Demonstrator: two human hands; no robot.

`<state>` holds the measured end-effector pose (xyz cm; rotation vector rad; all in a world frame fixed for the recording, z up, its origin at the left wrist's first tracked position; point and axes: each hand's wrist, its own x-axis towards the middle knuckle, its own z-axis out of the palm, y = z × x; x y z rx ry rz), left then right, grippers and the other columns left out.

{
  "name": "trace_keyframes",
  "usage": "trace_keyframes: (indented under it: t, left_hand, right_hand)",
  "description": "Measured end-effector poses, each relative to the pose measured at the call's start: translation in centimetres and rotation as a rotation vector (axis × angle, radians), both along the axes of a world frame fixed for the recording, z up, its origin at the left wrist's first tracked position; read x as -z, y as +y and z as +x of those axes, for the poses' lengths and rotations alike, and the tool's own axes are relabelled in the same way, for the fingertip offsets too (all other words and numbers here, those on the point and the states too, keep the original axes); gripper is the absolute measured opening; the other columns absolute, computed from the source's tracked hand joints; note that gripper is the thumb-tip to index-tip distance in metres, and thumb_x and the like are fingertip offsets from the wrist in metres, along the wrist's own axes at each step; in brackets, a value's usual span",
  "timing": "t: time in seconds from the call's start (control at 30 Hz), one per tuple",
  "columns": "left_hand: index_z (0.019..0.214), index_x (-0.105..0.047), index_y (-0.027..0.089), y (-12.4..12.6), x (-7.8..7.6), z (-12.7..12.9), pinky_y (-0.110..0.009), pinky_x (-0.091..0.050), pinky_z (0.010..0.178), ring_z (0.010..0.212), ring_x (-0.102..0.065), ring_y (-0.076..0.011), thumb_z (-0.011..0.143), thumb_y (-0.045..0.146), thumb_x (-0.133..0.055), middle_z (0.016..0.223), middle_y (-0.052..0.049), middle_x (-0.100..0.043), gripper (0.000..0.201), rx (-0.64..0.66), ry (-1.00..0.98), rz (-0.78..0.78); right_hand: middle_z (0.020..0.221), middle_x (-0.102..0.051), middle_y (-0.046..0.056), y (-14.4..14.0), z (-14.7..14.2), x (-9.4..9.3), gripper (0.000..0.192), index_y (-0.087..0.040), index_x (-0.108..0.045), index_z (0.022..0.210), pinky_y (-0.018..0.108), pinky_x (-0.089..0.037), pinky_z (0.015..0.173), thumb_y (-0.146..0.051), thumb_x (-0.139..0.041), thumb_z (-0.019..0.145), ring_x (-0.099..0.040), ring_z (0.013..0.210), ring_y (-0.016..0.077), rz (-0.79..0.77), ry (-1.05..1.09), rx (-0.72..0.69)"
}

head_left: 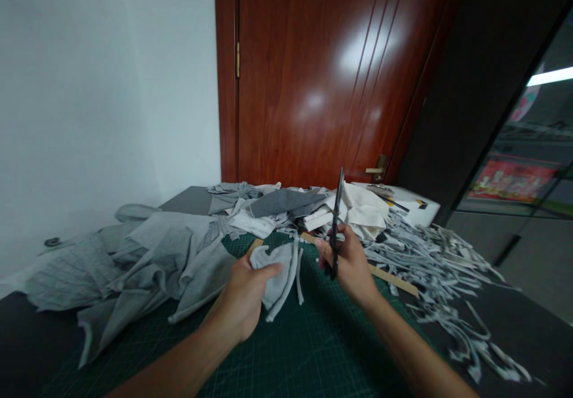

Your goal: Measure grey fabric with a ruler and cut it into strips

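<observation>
My left hand is closed on a piece of light grey fabric, the thumb lying over its upper edge. From that piece's right side hangs a narrow grey strip. In my right hand is a pair of dark scissors, blades pointing up and apart from the fabric. Under both hands lies a green gridded cutting mat. Beyond them, a tan wooden ruler crosses the mat, partly hidden by my right hand.
Larger grey cloth pieces are heaped at the left. Several grey and cream scraps pile up at the back, beside a white box. Many thin cut strips cover the right side. A brown door stands behind the table.
</observation>
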<state>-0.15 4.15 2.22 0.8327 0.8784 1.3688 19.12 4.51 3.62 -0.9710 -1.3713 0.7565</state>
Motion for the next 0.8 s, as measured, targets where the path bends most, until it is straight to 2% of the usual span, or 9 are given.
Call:
trace_keyframes:
  t: [0.1, 0.23, 0.37, 0.47, 0.57, 0.67, 0.8]
  left_hand:
    - [0.095, -0.076, 0.016, -0.1, 0.0, 0.4, -0.032, -0.061, 0.074, 0.079, -0.077, -0.024, 0.052, 0.013, -0.091, 0.088, -0.004, -0.082, 0.045, -0.076, -0.035, 0.03]
    - [0.101, -0.078, 0.016, -1.1, -0.2, 1.0, -0.032, -0.061, 0.08, 0.09, -0.078, -0.0266, 0.056, 0.018, -0.094, 0.1, -0.009, -0.083, 0.048, -0.024, -0.063, 0.099]
    - [0.099, -0.08, 0.014, -1.6, -0.5, 0.8, -0.034, -0.06, 0.083, 0.097, -0.078, -0.0317, 0.057, 0.024, -0.095, 0.098, -0.01, -0.084, 0.046, 0.072, -0.105, 0.057]
    - [0.095, -0.081, 0.014, -1.3, -0.5, 0.2, -0.034, -0.06, 0.083, 0.095, -0.078, -0.0308, 0.06, 0.027, -0.095, 0.092, -0.009, -0.083, 0.039, 0.116, -0.113, 0.022]
    - [0.103, -0.08, 0.017, -0.4, -0.4, -0.5, -0.033, -0.059, 0.081, 0.09, -0.078, -0.028, 0.06, 0.023, -0.095, 0.097, -0.008, -0.083, 0.046, 0.208, -0.008, -0.019]
    - [0.095, -0.08, 0.014, 0.4, 0.0, -1.2, -0.031, -0.056, 0.074, 0.082, -0.076, -0.0268, 0.051, 0.015, -0.094, 0.091, -0.009, -0.082, 0.046, 0.348, 0.135, -0.055]
    - [0.095, -0.079, 0.013, 0.5, 0.6, -1.6, -0.032, -0.054, 0.073, 0.079, -0.074, -0.0255, 0.054, 0.017, -0.09, 0.089, -0.01, -0.081, 0.043, 0.451, 0.187, -0.063]
  right_hand:
    - [0.059, -0.063, -0.009, -0.5, -1.7, 2.1, 0.054, -0.026, -0.046, 0.104, 0.026, -0.044, 0.049, -0.054, -0.086, 0.081, -0.062, 0.051, 0.0176, -0.028, 0.038, 0.021]
    - [0.073, -0.069, -0.007, -0.3, -3.1, 3.6, 0.067, -0.025, -0.049, 0.103, 0.028, -0.052, 0.06, -0.039, -0.101, 0.064, -0.069, 0.065, 0.0187, -0.067, 0.088, 0.069]
    - [0.074, -0.069, -0.007, 0.1, -3.0, 3.6, 0.072, -0.025, -0.05, 0.102, 0.028, -0.054, 0.062, -0.033, -0.104, 0.056, -0.07, 0.069, 0.0196, -0.108, 0.225, 0.028]
    - [0.071, -0.067, -0.008, 0.3, -2.8, 3.3, 0.071, -0.025, -0.049, 0.098, 0.028, -0.054, 0.062, -0.034, -0.104, 0.053, -0.069, 0.067, 0.0184, -0.113, 0.277, 0.046]
    - [0.068, -0.064, -0.009, 0.5, -2.7, 3.0, 0.067, -0.025, -0.049, 0.096, 0.027, -0.052, 0.059, -0.036, -0.102, 0.055, -0.066, 0.062, 0.0168, -0.114, 0.284, 0.055]
    - [0.068, -0.064, -0.01, 0.5, -2.6, 3.0, 0.063, -0.025, -0.05, 0.095, 0.024, -0.05, 0.056, -0.033, -0.099, 0.057, -0.063, 0.06, 0.0146, -0.111, 0.278, 0.027]
    - [0.069, -0.065, -0.009, -0.2, -2.9, 3.1, 0.054, -0.024, -0.052, 0.094, 0.021, -0.046, 0.051, -0.026, -0.094, 0.061, -0.058, 0.056, 0.0117, -0.124, 0.266, -0.076]
